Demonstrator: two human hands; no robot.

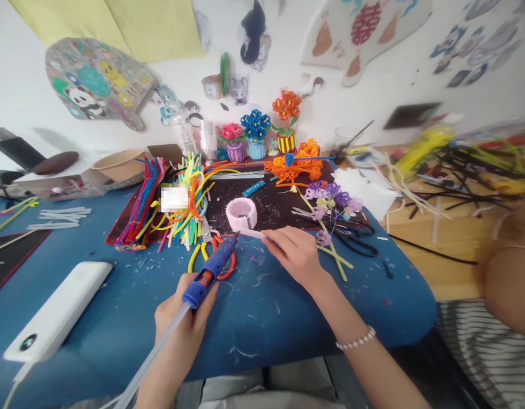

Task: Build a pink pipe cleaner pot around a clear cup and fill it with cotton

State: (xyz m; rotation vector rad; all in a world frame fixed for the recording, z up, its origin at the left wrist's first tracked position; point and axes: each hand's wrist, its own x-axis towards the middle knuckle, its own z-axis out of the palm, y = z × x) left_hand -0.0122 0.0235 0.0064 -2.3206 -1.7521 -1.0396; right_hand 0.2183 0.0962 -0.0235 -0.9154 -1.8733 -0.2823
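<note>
The left hand (179, 318) has its fingers wrapped around a blue glue gun (213, 264), nozzle aimed toward 1 o'clock; a translucent glue stick (160, 339) trails from its rear toward 7 o'clock. The right hand (294, 253) has its fingers pinched on 1 end of a pink strip (252, 233), whose other end points to 9 o'clock and lies at the nozzle; whether the 2 touch I cannot tell. Just beyond, at 12 o'clock from the nozzle, a pink ring (240, 220) stands on a dark mat (273, 207) on the blue-topped bench (262, 324). From the ring, 3 potted flowers (257, 149) stand at 12 to 1 o'clock, purple flowers (341, 197) lie at 3 o'clock, and a white power bank (62, 309) lies at 8 o'clock.
</note>
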